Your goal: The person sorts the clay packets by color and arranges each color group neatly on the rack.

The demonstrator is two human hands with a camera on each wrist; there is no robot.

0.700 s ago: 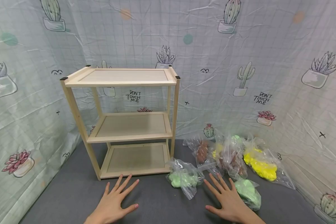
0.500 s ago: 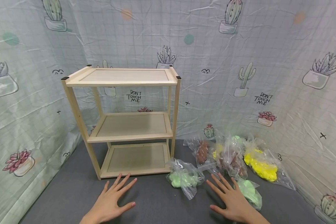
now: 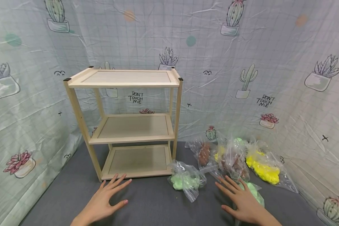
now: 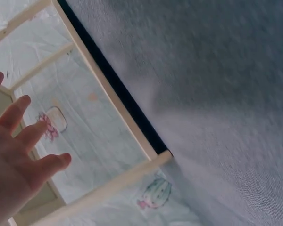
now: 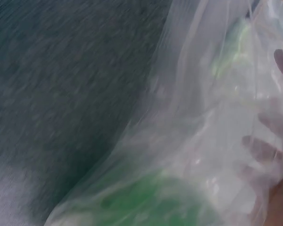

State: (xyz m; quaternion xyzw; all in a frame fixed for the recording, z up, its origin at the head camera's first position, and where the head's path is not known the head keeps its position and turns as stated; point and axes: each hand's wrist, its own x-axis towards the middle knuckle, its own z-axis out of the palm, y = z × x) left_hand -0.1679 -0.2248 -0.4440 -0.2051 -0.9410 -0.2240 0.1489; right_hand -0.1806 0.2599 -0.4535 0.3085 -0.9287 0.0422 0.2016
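Note:
Fingers spread and holding nothing, my left hand (image 3: 100, 201) hovers palm down at the front left, before the lower edge of a wooden three-tier shelf (image 3: 131, 135). The left wrist view has its hand (image 4: 16, 155) with the fingers apart and the shelf frame behind. My right hand (image 3: 245, 204) also has spread fingers and overlaps a clear zip bag of light green stuff (image 3: 253, 190) in the head view. Clear plastic with green inside (image 5: 151, 202) fills much of the right wrist view, partly veiling the fingers. Another green bag (image 3: 186, 181) lies between the hands.
Behind the right hand lie several clear bags: one with a brown lump (image 3: 204, 153), a heap with brown and yellow (image 3: 233, 160), and one with bright yellow (image 3: 262, 168). A cactus-print cloth (image 3: 209, 84) encloses the dark grey tabletop (image 3: 158, 207).
Both hands have drifted apart, the left hand to the left and the right hand to the right, where it now covers more of the green bag. The bags have not moved.

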